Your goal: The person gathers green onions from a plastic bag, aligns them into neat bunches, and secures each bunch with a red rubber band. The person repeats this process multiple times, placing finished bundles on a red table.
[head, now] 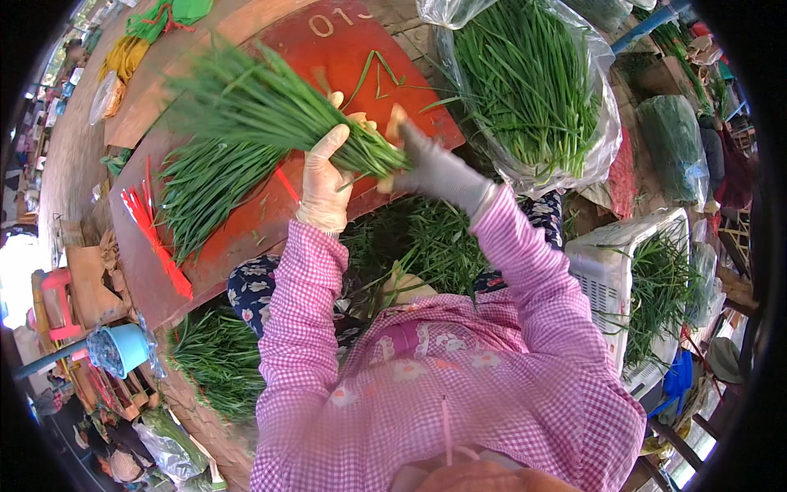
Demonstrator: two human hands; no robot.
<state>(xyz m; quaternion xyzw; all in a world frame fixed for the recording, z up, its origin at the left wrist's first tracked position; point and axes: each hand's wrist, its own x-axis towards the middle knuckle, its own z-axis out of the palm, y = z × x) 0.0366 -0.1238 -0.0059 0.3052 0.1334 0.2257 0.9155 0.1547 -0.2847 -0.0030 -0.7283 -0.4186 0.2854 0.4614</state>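
Note:
My left hand (pixel 326 178), in a pale thin glove, grips a bunch of long green garlic chives (pixel 276 114). Its leafy end fans out to the upper left and is blurred, while the pale stem ends point right. At those stem ends is my right hand (pixel 433 163), in a grey glove with bare-looking fingertips. It is blurred, its thumb and fingers spread to either side of the ends. Below the held bunch, another pile of chives (pixel 215 178) lies on the red board (pixel 393 67). Red ties (pixel 157 240) lie at the board's left side.
An open clear plastic bag (pixel 605 132) of chives stands at upper right. Right of my body is a white plastic crate (pixel 599 280) with loose greens. More chives (pixel 215 363) lie on the ground at lower left, near a light-blue bucket (pixel 132 347). Loose leaves (pixel 439 237) lie between my knees.

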